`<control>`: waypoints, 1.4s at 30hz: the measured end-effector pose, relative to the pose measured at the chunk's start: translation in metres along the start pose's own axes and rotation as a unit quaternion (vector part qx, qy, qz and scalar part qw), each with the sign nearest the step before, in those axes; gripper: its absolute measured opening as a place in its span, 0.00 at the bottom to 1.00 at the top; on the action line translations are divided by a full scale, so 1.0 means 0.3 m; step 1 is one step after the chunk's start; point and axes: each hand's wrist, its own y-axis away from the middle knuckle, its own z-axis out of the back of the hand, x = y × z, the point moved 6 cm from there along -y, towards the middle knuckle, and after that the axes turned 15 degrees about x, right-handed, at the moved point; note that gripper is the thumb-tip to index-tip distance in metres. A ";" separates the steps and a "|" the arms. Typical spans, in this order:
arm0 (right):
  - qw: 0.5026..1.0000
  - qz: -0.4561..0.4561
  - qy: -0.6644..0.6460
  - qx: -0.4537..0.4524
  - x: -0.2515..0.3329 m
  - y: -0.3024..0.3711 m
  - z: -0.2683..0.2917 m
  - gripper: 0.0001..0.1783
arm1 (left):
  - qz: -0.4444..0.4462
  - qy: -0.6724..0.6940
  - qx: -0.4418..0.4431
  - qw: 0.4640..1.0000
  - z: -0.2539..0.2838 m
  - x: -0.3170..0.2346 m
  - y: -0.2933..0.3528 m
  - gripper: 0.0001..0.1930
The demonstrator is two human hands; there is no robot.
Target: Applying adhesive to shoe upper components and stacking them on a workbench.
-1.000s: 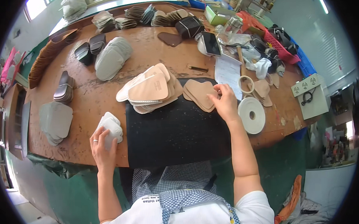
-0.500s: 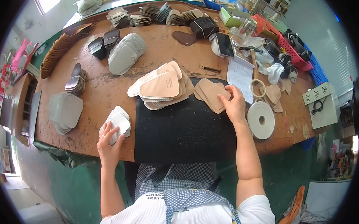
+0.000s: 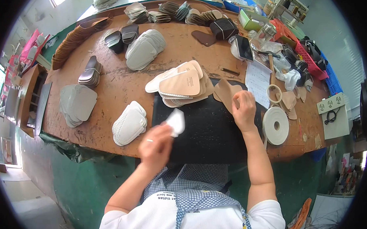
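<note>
My left hand (image 3: 155,147), smeared by motion, grips a small white rounded piece (image 3: 177,122) over the left part of the black mat (image 3: 196,144). Left of the mat lies a fanned pile of similar white, tongue-shaped pieces (image 3: 129,123). With curled fingers, my right hand (image 3: 245,112) pinches the edge of a tan tongue-shaped piece (image 3: 227,92) at the mat's far right; the hand partly covers it. Between the hands, further back, sits a stack of tan and white pieces (image 3: 182,83), the top one bearing small print.
Beside my right forearm stands a white tape roll (image 3: 276,126), with a smaller tape ring (image 3: 274,94) behind it. A phone (image 3: 244,47), hammer (image 3: 270,59) and pink basket (image 3: 311,61) crowd the right. Grey piece stacks (image 3: 78,105) lie left; brown strips (image 3: 78,41) line the far-left edge.
My left hand has come away from the white pile and moved right over the mat, carrying a white piece. My right hand's fingers have curled in at the tan pieces. The view has shifted slightly.
</note>
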 end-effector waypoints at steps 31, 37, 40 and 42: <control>0.800 -0.175 -0.500 0.281 0.424 0.110 -0.116 0.12 | 0.032 -0.149 0.172 0.973 -0.055 -0.049 0.194 0.19; 0.806 -0.211 -0.477 0.282 0.308 0.109 -0.088 0.13 | 0.011 -0.162 0.196 0.967 -0.072 -0.055 0.163 0.17; 0.819 -0.212 -0.455 0.279 0.299 0.115 -0.095 0.13 | 0.009 -0.166 0.185 0.969 -0.098 -0.065 0.132 0.17; 0.842 -0.176 -0.422 0.285 0.319 0.100 -0.090 0.14 | 0.056 -0.151 0.170 0.972 -0.118 -0.082 0.063 0.24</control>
